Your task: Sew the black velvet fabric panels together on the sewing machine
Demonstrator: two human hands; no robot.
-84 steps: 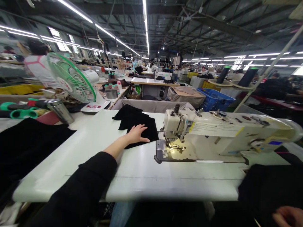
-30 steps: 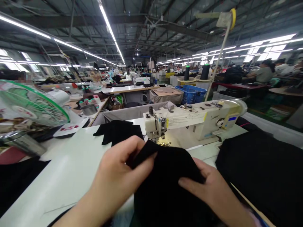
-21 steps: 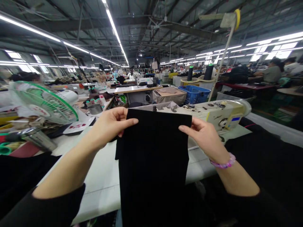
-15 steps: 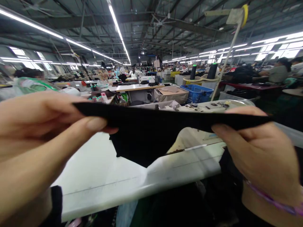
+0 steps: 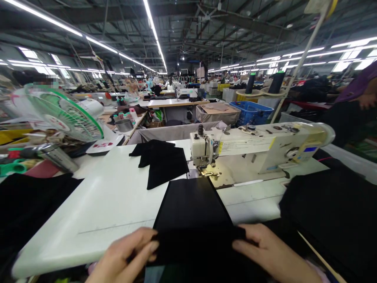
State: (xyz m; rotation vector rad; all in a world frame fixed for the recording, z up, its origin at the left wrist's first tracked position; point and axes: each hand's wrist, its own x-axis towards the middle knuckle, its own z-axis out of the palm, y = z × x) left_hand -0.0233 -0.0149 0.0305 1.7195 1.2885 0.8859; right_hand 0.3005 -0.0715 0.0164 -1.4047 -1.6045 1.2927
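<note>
A black fabric piece (image 5: 194, 204) stretches between my two hands at the table's front edge, its far end lying near the sewing machine's needle area. My left hand (image 5: 129, 253) pinches its left corner between thumb and fingers. At the right corner, my right hand (image 5: 265, 249) holds it the same way. The cream sewing machine (image 5: 241, 151) stands just beyond the cloth, to the right. Several black cut pieces (image 5: 165, 161) lie overlapped on the white sewing table (image 5: 112, 200), left of the needle.
A green-rimmed fan (image 5: 70, 114) and a metal flask (image 5: 55, 157) stand on the left. Black cloth (image 5: 332, 220) is heaped at the right. Behind the machine are a blue basket (image 5: 253, 112) and a cloth-covered box (image 5: 216, 114). Another person's hand (image 5: 369, 98) shows at far right.
Both hands have lowered the black fabric from close before my view to the table's front edge. The sewing machine and the cut pieces now show in full.
</note>
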